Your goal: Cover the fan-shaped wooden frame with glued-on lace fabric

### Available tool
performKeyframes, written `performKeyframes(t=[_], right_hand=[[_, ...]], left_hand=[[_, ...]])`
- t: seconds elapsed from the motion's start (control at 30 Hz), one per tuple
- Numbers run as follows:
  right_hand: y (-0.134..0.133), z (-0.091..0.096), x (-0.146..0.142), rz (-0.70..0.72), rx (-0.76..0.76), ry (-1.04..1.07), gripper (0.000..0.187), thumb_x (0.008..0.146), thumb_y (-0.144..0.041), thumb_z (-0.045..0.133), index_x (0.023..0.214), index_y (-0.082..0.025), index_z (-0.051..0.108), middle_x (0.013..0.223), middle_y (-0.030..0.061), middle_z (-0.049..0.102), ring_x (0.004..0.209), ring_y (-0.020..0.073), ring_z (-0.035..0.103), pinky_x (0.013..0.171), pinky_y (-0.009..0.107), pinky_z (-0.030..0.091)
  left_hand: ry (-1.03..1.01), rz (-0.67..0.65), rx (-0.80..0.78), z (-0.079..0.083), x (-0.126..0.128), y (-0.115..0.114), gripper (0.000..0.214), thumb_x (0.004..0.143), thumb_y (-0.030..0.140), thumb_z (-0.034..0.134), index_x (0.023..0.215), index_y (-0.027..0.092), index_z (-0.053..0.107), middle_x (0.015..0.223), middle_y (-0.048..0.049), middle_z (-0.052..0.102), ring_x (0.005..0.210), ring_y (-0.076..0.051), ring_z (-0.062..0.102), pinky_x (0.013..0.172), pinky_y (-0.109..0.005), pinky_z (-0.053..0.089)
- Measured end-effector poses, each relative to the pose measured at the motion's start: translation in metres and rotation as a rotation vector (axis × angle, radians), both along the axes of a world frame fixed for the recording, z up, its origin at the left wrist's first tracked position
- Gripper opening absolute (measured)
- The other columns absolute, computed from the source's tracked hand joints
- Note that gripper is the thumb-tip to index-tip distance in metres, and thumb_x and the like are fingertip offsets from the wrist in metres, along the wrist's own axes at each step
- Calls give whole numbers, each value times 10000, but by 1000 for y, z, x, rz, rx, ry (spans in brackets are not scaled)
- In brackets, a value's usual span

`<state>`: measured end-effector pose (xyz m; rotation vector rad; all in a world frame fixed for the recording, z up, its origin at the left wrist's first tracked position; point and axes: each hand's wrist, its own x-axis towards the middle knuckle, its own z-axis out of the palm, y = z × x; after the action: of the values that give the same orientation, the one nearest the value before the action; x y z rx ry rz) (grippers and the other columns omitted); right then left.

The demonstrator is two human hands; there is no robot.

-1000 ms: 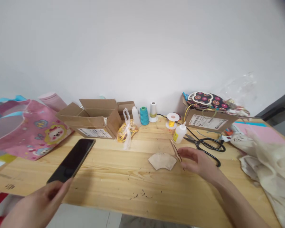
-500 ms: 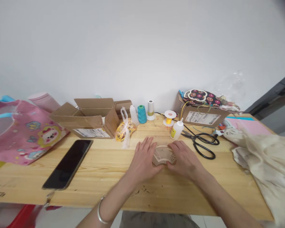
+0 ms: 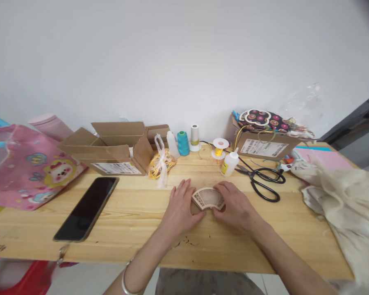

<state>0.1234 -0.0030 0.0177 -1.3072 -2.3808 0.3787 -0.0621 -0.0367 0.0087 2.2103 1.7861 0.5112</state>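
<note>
A small fan-shaped wooden frame [image 3: 209, 189] with cut-out lattice at both ends lies on the table in front of me. My left hand [image 3: 180, 207] is curved round its left end, the thumb by the lower edge and the fingertips by the upper corner. Across from it, my right hand [image 3: 233, 205] grips the right end between thumb and fingers, hiding part of the lattice. A white glue bottle [image 3: 230, 163] with a yellow label stands just beyond my right hand, beside black-handled scissors [image 3: 266, 184].
A phone [image 3: 86, 209] lies left, near a pink bag [image 3: 33, 164] and an open cardboard box [image 3: 110, 157]. Along the back stand a teal thread cone [image 3: 183, 143], a yellow thread spool [image 3: 219, 149] and a filled box [image 3: 261, 147]. Cream cloth [image 3: 341, 205] drapes over the right edge.
The frame now shows more plainly, its lattice ends visible between my hands. My left hand sits slightly farther left in view, and the whole view has shifted a little.
</note>
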Motion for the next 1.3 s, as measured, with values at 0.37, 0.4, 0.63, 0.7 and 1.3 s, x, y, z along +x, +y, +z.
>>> performKeyframes(t=[0.37, 0.4, 0.63, 0.7, 1.3], right_hand=[[8, 5, 0, 42, -98, -93, 437, 626, -280, 572, 1034, -137, 505, 1033, 101, 541, 964, 233, 492, 819, 360, 422], [8, 5, -1, 44, -102, -98, 431, 625, -283, 574, 1027, -141, 507, 1028, 98, 542, 960, 231, 493, 813, 356, 422], [10, 5, -2, 45, -104, -123, 417, 619, -296, 591, 1005, -163, 506, 1021, 90, 536, 955, 226, 487, 805, 345, 410], [11, 5, -2, 49, -101, -131, 402, 617, -297, 592, 987, -163, 510, 1009, 88, 538, 953, 225, 485, 804, 343, 409], [13, 3, -1, 93, -80, -135, 398, 623, -299, 589, 985, -152, 514, 1006, 86, 532, 963, 218, 473, 819, 336, 411]], left_hand=[[-49, 45, 15, -6, -1, -1, 473, 631, 402, 619, 1013, 153, 494, 1361, -176, 303, 1285, -294, 208, 1020, -479, 221], [-50, 45, 15, -5, 0, -1, 463, 633, 400, 618, 1005, 154, 496, 1361, -175, 303, 1286, -294, 205, 1020, -479, 220], [-32, 60, 15, -4, 2, -1, 429, 639, 389, 612, 981, 157, 497, 1362, -168, 297, 1289, -294, 197, 1016, -473, 234], [-34, 61, 19, -4, 2, -1, 426, 641, 388, 609, 978, 152, 499, 1361, -173, 296, 1291, -295, 190, 1018, -470, 232], [-28, 60, 36, -8, 2, -1, 423, 641, 383, 614, 980, 153, 506, 1357, -174, 301, 1290, -296, 192, 1014, -473, 227]])
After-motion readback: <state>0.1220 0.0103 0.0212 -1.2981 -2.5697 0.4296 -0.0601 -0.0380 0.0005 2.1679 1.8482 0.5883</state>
